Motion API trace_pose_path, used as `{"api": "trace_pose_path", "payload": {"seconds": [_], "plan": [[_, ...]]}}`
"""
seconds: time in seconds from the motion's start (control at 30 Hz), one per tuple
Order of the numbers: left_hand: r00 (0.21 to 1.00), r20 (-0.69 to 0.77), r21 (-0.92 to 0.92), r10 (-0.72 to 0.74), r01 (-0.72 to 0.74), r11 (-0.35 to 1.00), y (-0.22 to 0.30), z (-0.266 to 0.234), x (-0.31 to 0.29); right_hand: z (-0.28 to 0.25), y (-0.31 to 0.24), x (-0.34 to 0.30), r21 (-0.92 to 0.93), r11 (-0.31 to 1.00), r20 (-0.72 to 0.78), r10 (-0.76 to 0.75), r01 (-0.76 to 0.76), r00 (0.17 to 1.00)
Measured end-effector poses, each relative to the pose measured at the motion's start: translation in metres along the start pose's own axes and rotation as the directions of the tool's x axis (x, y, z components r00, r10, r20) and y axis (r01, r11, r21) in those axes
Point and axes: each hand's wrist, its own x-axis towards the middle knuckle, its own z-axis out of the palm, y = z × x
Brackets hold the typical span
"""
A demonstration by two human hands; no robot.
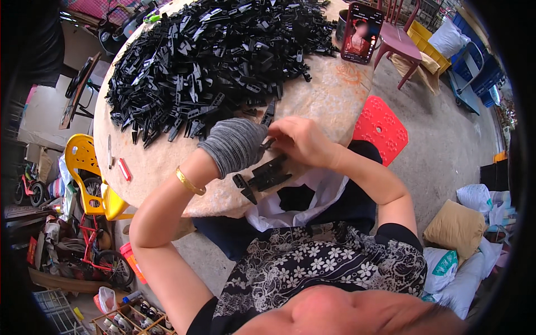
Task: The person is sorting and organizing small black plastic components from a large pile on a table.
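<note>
My left hand [235,146], in a grey striped glove, is closed at the table's near edge, its fingertips partly hidden. My bare right hand [301,140] meets it, thumb and fingers pinched together. Between them is a small black plastic piece [267,144], gripped from both sides. Just below my hands, a few black plastic clips [270,174] lie side by side, with another one [244,188] to their left. A great heap of similar black pieces [206,61] covers the far part of the table, and one long piece [269,111] lies just beyond my hands.
The round table has a beige cloth [329,84]. A red lighter [124,169] and a pen [109,151] lie at its left. A phone [362,33] stands at the far right. An open white plastic bag [262,215] sits in my lap. A red stool [381,128] stands right.
</note>
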Motion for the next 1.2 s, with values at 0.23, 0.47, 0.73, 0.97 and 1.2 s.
{"api": "trace_pose_path", "payload": {"seconds": [0.23,0.47,0.73,0.97,1.2], "plan": [[1.000,0.019,0.063,0.010,-0.011,0.998,0.004,0.002,0.005,-0.002,-0.004,-0.002,-0.345,0.920,0.050,-0.181,0.187,0.982],[1.000,0.031,0.118,0.001,-0.005,0.993,0.011,0.005,0.012,-0.002,0.003,-0.006,-0.383,0.904,0.079,-0.171,0.188,0.982],[0.998,-0.040,0.060,-0.041,0.044,0.997,0.008,0.012,0.010,-0.002,0.000,0.000,-0.283,0.930,0.055,-0.229,0.235,0.972],[0.960,-0.199,-0.357,-0.196,0.115,0.927,-0.010,0.039,-0.010,-0.007,0.003,0.009,0.216,0.963,0.160,0.130,-0.164,0.978],[0.893,-0.412,-0.539,-0.181,-0.079,0.838,-0.003,0.069,-0.019,0.001,-0.011,0.018,0.054,0.988,0.239,0.127,-0.144,0.963]]}}
